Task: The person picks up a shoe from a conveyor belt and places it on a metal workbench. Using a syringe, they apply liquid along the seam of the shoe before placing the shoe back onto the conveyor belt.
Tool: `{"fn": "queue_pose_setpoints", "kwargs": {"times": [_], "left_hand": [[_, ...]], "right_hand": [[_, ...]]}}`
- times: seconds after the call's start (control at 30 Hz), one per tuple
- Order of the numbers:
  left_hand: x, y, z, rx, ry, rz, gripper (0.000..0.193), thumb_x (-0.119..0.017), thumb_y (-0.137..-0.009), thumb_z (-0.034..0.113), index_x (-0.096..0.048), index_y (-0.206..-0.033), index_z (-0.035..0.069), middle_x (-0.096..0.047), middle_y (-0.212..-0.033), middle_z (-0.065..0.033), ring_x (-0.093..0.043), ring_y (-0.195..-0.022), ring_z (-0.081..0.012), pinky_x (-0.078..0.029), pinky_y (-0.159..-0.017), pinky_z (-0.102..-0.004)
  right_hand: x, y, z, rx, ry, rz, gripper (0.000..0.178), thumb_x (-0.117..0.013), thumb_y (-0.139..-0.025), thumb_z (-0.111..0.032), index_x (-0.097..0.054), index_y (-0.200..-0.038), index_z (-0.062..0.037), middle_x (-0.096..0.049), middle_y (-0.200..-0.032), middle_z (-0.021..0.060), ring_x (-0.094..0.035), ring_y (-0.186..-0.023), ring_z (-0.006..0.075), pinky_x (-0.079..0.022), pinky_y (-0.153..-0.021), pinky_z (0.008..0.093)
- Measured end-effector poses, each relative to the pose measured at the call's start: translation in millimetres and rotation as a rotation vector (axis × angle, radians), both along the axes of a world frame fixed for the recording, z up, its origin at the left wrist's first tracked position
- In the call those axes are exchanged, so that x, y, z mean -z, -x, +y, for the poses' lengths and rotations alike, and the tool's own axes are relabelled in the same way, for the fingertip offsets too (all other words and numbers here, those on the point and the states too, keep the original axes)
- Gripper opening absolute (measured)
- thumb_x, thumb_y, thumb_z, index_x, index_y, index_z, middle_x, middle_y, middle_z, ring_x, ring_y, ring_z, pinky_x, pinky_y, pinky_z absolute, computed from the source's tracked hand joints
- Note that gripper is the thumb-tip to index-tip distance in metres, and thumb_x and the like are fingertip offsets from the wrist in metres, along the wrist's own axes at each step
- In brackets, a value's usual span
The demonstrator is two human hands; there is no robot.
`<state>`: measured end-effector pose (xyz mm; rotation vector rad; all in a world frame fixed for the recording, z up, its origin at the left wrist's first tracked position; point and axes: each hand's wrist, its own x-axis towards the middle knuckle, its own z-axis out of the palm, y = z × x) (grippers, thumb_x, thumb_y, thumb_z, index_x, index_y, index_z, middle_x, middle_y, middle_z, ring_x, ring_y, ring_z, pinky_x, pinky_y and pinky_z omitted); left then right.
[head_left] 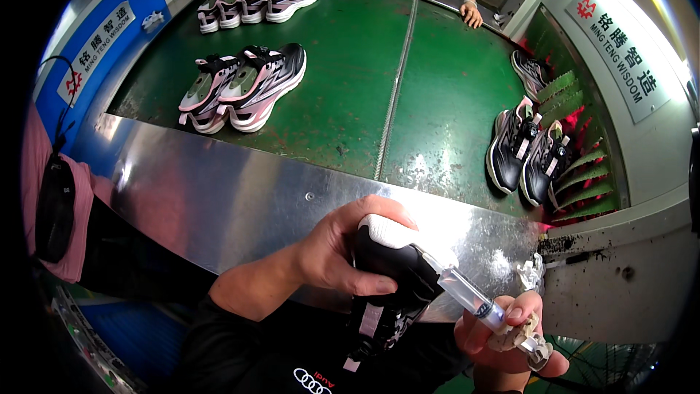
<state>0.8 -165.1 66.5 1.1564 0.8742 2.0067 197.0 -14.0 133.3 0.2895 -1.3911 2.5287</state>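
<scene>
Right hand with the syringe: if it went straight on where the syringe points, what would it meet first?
Probably the shoe in the left hand, near its white sole; whether the syringe tip already touches it, I cannot tell.

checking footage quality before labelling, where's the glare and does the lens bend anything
Head view: glare washes out part of the metal ledge near the held shoe; same head view: the ledge's edges bow and the picture's corners go black; again head view: the shoe's dark upper nearly merges with the black shirt.
</scene>
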Motion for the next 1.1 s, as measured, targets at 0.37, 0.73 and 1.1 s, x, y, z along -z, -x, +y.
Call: {"fn": "queue_pose_setpoints", "kwargs": {"times": [0.37, 0.73, 1.1], "left_hand": [[6.4, 5.7, -0.9, -0.055, 0.041, 0.022, 0.061, -0.076, -0.061, 0.005, -0.044, -0.113, 0.003, -0.058, -0.104, -0.0213, -0.058, -0.098, -0.0287, -0.048, -0.083, -0.0389], [11.0, 10.5, 0.9, -0.154, 0.086, -0.089, 0.065, -0.077, -0.062, 0.016, -0.043, -0.115, 0.003, -0.058, -0.102, -0.0199, -0.059, -0.094, -0.0262, -0.048, -0.081, -0.0352], [11.4, 18.9, 1.5, -0.167, 0.156, -0.241, 0.067, -0.076, -0.062, 0.012, -0.042, -0.12, 0.004, -0.055, -0.105, -0.0075, -0.054, -0.098, -0.0178, -0.043, -0.087, -0.0312]], "right_hand": [[7.1, -0.6, -0.2, 0.042, 0.037, 0.012, 0.076, -0.062, -0.071, -0.063, -0.047, -0.112, -0.0002, -0.058, -0.088, 0.0194, -0.056, -0.08, 0.0272, -0.037, -0.082, 0.0415], [25.0, -10.9, 5.4, 0.034, 0.081, 0.006, 0.078, -0.066, -0.069, -0.062, -0.048, -0.114, -0.0013, -0.058, -0.09, 0.02, -0.055, -0.084, 0.0267, -0.035, -0.088, 0.0449], [53.8, -8.1, 8.9, 0.086, 0.004, 0.033, 0.077, -0.068, -0.066, -0.063, -0.047, -0.115, -0.0071, -0.055, -0.068, 0.0178, -0.042, -0.055, 0.0178, -0.034, -0.045, 0.0262]]}}
